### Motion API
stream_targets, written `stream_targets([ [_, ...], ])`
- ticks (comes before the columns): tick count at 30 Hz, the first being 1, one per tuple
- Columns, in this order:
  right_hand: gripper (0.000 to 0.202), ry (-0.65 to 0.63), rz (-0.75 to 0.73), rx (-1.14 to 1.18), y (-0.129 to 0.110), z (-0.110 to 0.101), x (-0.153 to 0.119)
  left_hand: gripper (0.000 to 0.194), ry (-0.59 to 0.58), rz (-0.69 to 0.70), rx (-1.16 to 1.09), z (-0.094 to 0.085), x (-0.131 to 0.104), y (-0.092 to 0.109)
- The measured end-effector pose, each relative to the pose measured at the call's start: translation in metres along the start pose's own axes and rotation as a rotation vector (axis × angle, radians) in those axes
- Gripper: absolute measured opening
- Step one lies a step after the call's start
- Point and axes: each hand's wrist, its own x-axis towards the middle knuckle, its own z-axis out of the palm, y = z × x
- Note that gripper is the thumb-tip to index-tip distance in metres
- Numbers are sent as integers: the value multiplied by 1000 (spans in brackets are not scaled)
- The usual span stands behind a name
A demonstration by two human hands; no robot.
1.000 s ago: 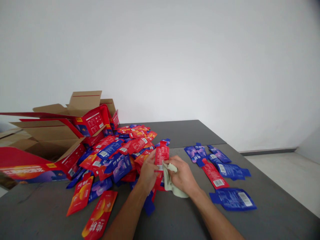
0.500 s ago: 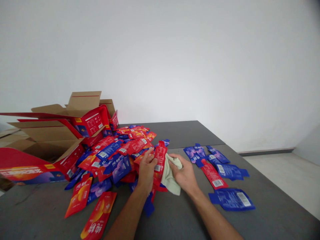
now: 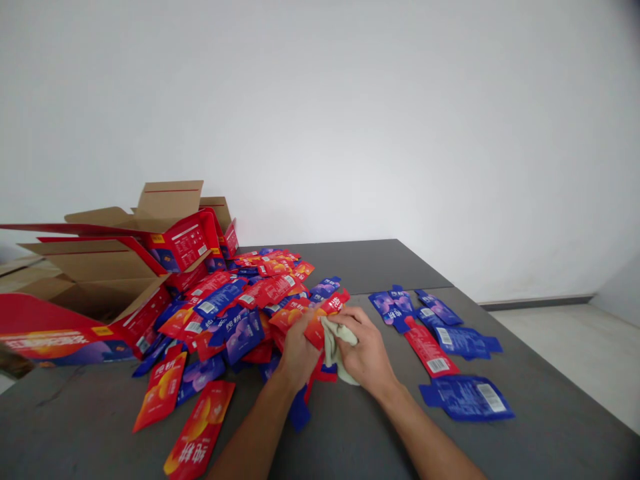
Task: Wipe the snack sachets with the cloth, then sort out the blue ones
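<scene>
Near the middle of the dark table, my left hand (image 3: 299, 353) is closed on a red pouch (image 3: 320, 321) whose orange front faces up and whose spout end points away to the right. My right hand (image 3: 364, 348) grips a pale green cloth (image 3: 336, 347) and presses it against the pouch's right side. The cloth's lower part hangs below my fingers. Just left of my left hand lies a heap of red and blue pouches (image 3: 243, 337). A red pouch (image 3: 427, 345) and several blue ones (image 3: 470, 398) lie spread out on the right.
Open red cardboard boxes (image 3: 145, 319) with brown flaps stand on the left, beside the heap. Two orange-red pouches (image 3: 200, 430) lie near the front left. The table's right edge (image 3: 545, 360) slants towards me, with pale floor beyond. A white wall rises behind.
The held pouch has turned from its barcode side to its orange front and now tilts to the right. My right hand and the cloth have moved closer over it.
</scene>
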Motion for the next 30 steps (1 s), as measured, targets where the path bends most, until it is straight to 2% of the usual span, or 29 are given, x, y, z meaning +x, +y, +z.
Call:
stream_targets([
  [2, 29, 88, 40, -51, 2, -6, 3, 24, -10, -55, -42, 2, -1, 1],
  [5, 24, 235, 86, -115, 6, -16, 8, 17, 42, -96, -65, 2, 0, 0],
  [8, 22, 295, 90, -138, 9, -22, 12, 13, 75, -98, -80, -1, 1, -3],
  [11, 24, 222, 75, -112, 8, -17, 9, 15, 60, -82, -62, -2, 2, -4],
  [17, 42, -67, 1, -29, 2, 10, -5, 25, 53, -46, 64, -8, 5, -7],
  [20, 46, -85, 10, -41, 1, 13, -7, 33, 56, 81, 341, -12, 7, -7],
  [26, 40, -112, 90, -129, 3, 8, -4, 43, 41, 446, 1223, -16, 8, -3],
  [28, 37, -108, 131, -167, 7, 8, -4, 45, 84, 559, 1492, -19, 9, -1],
  [30, 34, -99, 170, -206, 12, 8, -4, 46, 157, 603, 1727, -24, 10, 0],
])
